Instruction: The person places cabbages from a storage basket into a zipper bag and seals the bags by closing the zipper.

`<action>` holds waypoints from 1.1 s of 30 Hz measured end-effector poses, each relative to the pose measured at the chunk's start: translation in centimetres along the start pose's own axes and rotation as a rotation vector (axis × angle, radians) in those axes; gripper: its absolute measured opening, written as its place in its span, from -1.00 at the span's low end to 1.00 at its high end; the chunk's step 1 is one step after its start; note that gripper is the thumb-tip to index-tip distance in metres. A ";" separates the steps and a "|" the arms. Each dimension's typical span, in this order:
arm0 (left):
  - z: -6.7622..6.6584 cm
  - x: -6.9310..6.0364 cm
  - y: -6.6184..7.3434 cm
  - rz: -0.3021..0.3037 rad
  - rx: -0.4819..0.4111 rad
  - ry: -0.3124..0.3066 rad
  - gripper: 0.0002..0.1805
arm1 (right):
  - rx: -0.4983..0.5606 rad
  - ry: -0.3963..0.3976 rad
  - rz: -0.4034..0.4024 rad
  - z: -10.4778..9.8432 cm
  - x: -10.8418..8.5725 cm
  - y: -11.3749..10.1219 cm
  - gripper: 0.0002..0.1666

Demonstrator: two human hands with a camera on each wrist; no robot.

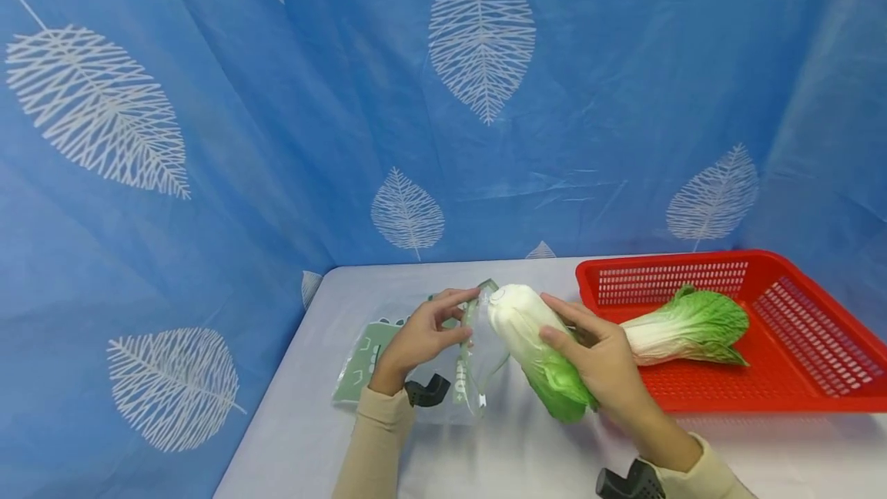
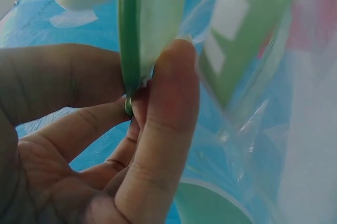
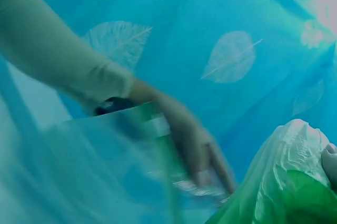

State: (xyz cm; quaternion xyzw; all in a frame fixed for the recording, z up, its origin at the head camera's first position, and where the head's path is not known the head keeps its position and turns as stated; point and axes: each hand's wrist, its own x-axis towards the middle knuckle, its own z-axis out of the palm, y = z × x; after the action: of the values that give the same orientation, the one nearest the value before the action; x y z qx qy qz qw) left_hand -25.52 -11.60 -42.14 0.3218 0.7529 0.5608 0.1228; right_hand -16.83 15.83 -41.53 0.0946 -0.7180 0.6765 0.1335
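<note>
My left hand pinches the edge of a clear zip bag with green print. Close up in the left wrist view, thumb and index finger grip the bag's green zip strip. In my right hand is a Chinese cabbage, held tilted above the table, its white base toward the bag and its green leaves toward me. Base and bag mouth are close together; whether the base is inside I cannot tell. The right wrist view shows the cabbage at the lower right and the left hand, blurred.
On the right stands a red plastic basket with perforated sides; a second Chinese cabbage lies in it. Another green-printed bag lies flat on the white table, left of my left hand. A blue leaf-patterned curtain hangs behind.
</note>
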 end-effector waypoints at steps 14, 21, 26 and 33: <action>-1.9 -1.7 -0.5 0.027 0.012 0.017 -0.34 | -0.238 -0.057 -0.171 4.3 -0.7 7.2 -0.46; -1.3 -1.6 -1.6 0.010 0.027 -0.048 -0.36 | -0.479 -0.140 -0.305 5.0 -2.4 11.5 -0.45; -0.8 -0.9 -1.8 -0.008 0.029 -0.064 -0.35 | -0.578 -0.169 -0.358 3.4 -3.2 12.5 -0.29; -0.6 -0.3 -1.8 -0.001 0.045 -0.084 -0.35 | -0.649 -0.213 -0.321 0.2 -4.5 12.9 0.19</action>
State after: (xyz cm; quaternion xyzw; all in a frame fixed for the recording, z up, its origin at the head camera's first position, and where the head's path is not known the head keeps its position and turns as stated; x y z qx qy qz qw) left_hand -26.29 -12.54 -43.62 0.3474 0.7597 0.5296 0.1473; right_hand -16.62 16.33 -55.17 0.2285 -0.8808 0.3708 0.1856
